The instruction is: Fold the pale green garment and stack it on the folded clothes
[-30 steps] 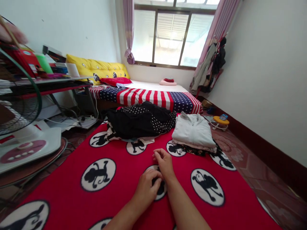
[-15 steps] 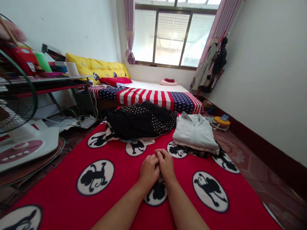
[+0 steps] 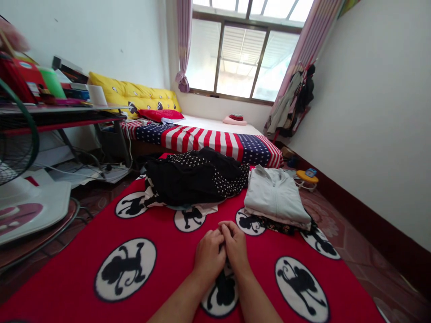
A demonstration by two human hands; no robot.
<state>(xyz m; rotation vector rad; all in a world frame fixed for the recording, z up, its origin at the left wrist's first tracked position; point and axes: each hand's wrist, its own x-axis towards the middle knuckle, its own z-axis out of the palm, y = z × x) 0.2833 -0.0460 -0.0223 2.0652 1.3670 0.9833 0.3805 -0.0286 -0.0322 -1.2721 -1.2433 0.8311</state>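
My left hand (image 3: 208,256) and my right hand (image 3: 235,247) rest side by side on a red blanket (image 3: 161,237) printed with black monkey figures in white circles. Both hands have their fingers curled in and pressed against each other; nothing shows in them. Just beyond them lies a loose heap of black polka-dot clothes (image 3: 195,177). To its right sits a neat stack of folded clothes topped by a pale grey zip jacket (image 3: 274,195).
A bed with a stars-and-stripes cover (image 3: 215,139) and yellow cushions (image 3: 131,95) stands behind. A cluttered desk (image 3: 60,110) and a fan (image 3: 16,148) are at the left. Clothes hang (image 3: 294,101) by the window. A small yellow toy (image 3: 307,176) lies on the floor.
My left hand slid forward and came together with my right hand. The view tilted up slightly.
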